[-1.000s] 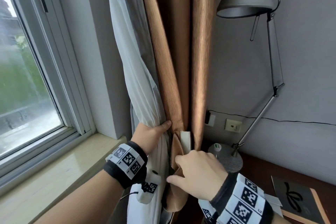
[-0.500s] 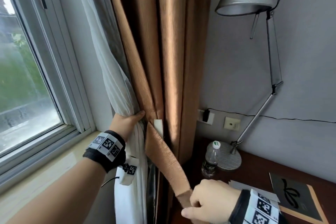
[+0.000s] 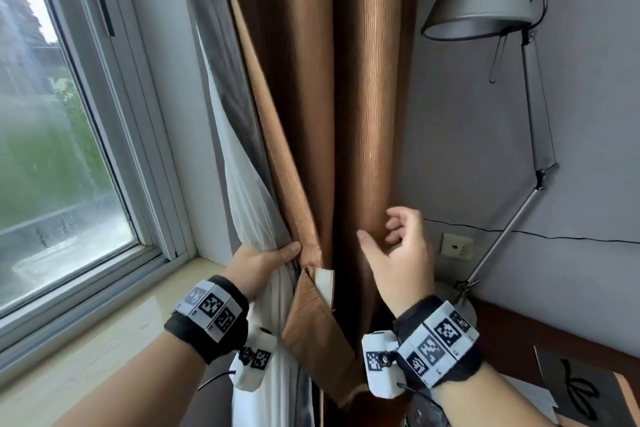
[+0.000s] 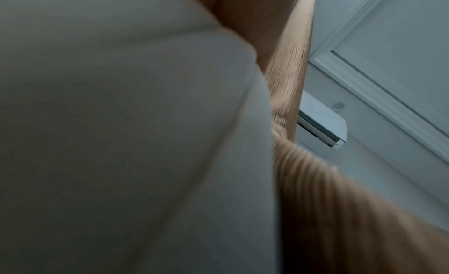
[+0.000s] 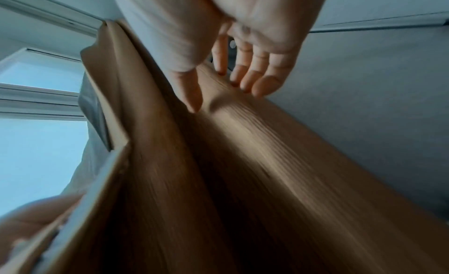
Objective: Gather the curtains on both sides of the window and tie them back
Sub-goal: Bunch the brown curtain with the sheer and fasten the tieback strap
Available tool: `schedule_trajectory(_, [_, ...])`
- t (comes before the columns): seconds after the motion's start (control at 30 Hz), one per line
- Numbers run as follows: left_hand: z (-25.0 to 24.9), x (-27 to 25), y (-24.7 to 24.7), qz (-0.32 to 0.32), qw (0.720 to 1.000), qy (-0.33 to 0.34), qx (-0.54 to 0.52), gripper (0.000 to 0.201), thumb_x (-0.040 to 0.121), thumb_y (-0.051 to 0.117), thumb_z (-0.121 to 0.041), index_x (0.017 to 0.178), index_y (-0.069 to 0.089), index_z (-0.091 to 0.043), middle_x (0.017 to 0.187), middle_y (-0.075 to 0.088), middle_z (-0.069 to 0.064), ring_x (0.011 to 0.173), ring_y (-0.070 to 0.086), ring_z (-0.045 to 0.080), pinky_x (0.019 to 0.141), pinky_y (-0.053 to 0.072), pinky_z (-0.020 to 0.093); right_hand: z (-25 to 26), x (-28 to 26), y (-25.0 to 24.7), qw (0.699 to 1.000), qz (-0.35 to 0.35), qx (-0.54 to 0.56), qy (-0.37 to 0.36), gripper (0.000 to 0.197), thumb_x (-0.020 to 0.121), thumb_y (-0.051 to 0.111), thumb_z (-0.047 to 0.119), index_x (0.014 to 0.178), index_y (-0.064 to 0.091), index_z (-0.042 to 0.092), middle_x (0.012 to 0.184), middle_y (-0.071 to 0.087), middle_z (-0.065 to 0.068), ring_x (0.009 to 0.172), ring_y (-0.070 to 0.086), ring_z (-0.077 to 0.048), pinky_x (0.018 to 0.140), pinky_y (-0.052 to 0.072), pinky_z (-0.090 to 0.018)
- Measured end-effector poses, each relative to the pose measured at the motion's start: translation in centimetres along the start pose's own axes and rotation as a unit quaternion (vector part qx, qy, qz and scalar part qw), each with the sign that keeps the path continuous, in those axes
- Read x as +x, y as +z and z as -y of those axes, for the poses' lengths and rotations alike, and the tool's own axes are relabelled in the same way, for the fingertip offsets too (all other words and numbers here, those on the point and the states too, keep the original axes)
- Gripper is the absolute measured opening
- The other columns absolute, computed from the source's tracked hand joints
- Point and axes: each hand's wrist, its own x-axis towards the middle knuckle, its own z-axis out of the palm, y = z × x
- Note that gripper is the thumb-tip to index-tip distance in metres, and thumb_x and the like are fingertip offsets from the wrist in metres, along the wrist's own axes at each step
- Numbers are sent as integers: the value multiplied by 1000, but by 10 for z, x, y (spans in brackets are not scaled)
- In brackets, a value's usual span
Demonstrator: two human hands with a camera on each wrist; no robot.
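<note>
Head: slack right hand (image 3: 398,263) against brown curtain (image 3: 374,114)

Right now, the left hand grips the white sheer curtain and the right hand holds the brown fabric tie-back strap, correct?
No: the right hand is open, its fingers touching a fold of the brown ribbed curtain, while the brown fabric tie-back strap hangs loose below, as the head view shows. The left hand does grip the white sheer curtain.
</note>
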Motion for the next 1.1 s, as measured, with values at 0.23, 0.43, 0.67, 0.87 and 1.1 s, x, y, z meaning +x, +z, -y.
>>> schedule_trajectory(0.23, [4, -10, -10, 57, 998, 3, -7, 95, 34, 93, -49, 115, 65, -8, 109, 73, 13, 104, 68, 29, 91, 51, 42, -3, -3, 26, 998, 61, -24, 6, 31, 90, 62, 18, 67, 59, -2, 57, 63, -19, 53, 61, -35, 50, 42, -31])
schedule_trajectory(0.43, [2, -20, -5, 73, 996, 40, -10, 64, 44, 87, -32, 101, 70, -8, 103, 73, 18, 96, 70, 30, 77, 58, 30, 5, -17, 45, 991, 116, 62, 2, 18, 82, 51, 6, 80, 69, 4, 74, 73, -12, 71, 69, -22, 59, 52, -33])
schedule_trajectory(0.67, [5, -18, 2, 54, 995, 72, -31, 53, 55, 85, -36, 102, 72, -15, 104, 75, 9, 101, 70, 25, 89, 53, 37, 20, -39, 47, 972, 180, 140, -57, 20, 82, 58, 6, 92, 70, 18, 73, 62, 26, 73, 60, 17, 68, 43, -2])
schedule_trajectory(0.87, [8, -13, 14, 48, 994, 96, -35, 40, 68, 81, -23, 104, 71, -9, 102, 74, 12, 103, 69, 29, 94, 51, 44, 21, -45, 45, 973, 145, 172, -43, 19, 82, 57, 2, 81, 63, 20, 58, 61, 24, 58, 59, 7, 58, 41, -5])
schedule_trajectory(1.1, [7, -16, 23, 89, 987, 129, 27, 17, 62, 81, -24, 76, 76, -15, 77, 75, -1, 78, 71, 10, 71, 54, 23, 25, -46, 41, 970, 155, 175, -69, 38, 92, 41, 37, 72, 59, 9, 66, 57, 9, 63, 58, -9, 62, 44, -16])
